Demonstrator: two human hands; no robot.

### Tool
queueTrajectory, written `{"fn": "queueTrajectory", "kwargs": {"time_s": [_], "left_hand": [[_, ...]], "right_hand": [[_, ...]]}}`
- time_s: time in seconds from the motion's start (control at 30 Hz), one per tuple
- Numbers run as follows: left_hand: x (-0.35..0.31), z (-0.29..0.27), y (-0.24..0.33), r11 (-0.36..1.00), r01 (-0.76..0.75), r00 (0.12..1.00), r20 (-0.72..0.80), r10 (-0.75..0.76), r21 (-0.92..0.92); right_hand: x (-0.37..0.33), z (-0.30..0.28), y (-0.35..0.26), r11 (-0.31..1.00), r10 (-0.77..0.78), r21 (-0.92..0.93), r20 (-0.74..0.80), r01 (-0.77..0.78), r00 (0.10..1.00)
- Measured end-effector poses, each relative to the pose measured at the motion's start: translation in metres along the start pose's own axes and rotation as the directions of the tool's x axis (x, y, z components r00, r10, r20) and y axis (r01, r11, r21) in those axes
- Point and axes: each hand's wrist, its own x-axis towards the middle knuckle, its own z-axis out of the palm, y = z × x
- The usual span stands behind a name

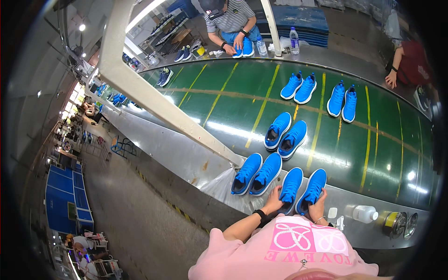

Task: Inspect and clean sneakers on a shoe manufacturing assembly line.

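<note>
Head view: left grip, right grip clamped on blue shoes, fingers partly hidden.

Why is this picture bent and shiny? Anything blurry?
In the head view, the fisheye lens bows the green belt; reflected light leaves white glare on it; the blue shoes at the left hand and right hand look fairly sharp; far-left background details are too small to judge.

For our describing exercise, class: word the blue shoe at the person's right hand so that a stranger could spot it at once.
Find the big green belt, then look down to the pink shirt below it. Just above the shirt is a row of four blue shoes. Choose the rightmost shoe, the only one gripped by the right hand.
</note>
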Motion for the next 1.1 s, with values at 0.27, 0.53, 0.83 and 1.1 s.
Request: {"fn": "queueTrajectory", "kwargs": {"time_s": [0.27,0.53,0.83,1.1], "left_hand": [[-0.003,-0.002,0.005,0.998,0.017,0.999,0.045,-0.019,0.061],[-0.008,-0.001,0.002,0.997,-0.026,0.998,0.053,0.022,0.078],[-0.005,0.001,-0.008,0.991,-0.074,0.995,0.068,0.067,0.108],[-0.005,-0.002,0.0,0.993,-0.043,0.994,0.103,0.032,0.107]], "right_hand": [[-0.007,-0.002,-0.006,0.999,-0.032,0.039,-0.012,0.033,0.999],[-0.006,-0.004,-0.01,0.998,0.051,0.038,0.025,-0.052,0.998],[-0.009,-0.003,-0.008,0.997,0.042,-0.063,0.012,-0.041,0.999],[-0.009,-0.004,-0.016,0.992,0.095,-0.086,0.011,-0.094,0.995]]}}
